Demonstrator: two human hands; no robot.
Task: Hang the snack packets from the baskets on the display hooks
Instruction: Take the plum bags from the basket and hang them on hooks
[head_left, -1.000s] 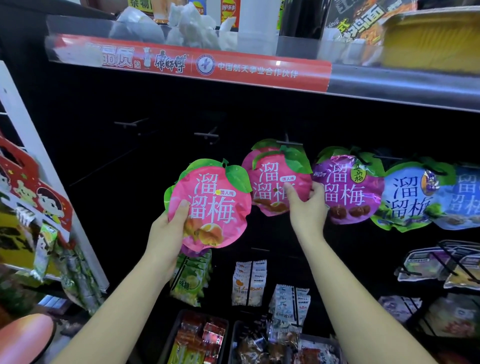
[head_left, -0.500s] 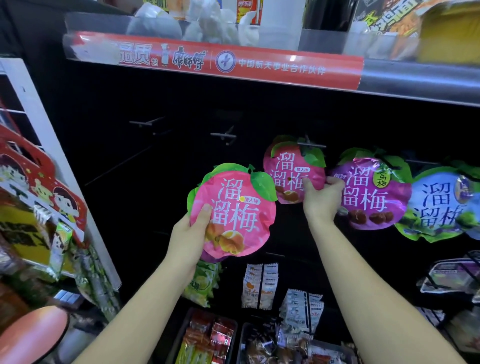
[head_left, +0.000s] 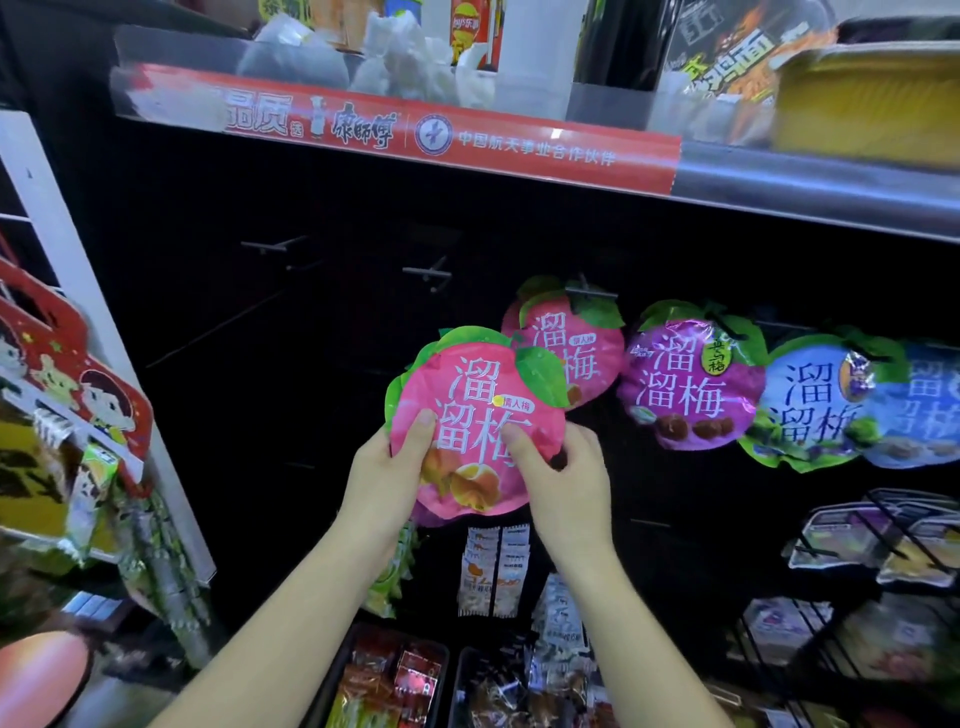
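Black baskets (head_left: 328, 675): sitting lowest and nearest, holding small wrapped snacks.
Left hand (head_left: 382, 478): gripping the left edge of the pink packet (head_left: 467, 415), thumb lying across its front.
Right hand (head_left: 566, 478): pinching the same packet's lower right edge, thumb on the front.
Pink packet: being held up before the black back panel, overlapping the lower left of the hung pink packet (head_left: 582, 343).
Row: a purple packet (head_left: 691, 384) and a blue packet (head_left: 815, 405) hanging further right.
Hooks (head_left: 428, 271): two sticking out, up and left.
Red shelf strip (head_left: 415, 130): running overhead.

Close head-worn view facing display hooks (head_left: 428, 271)
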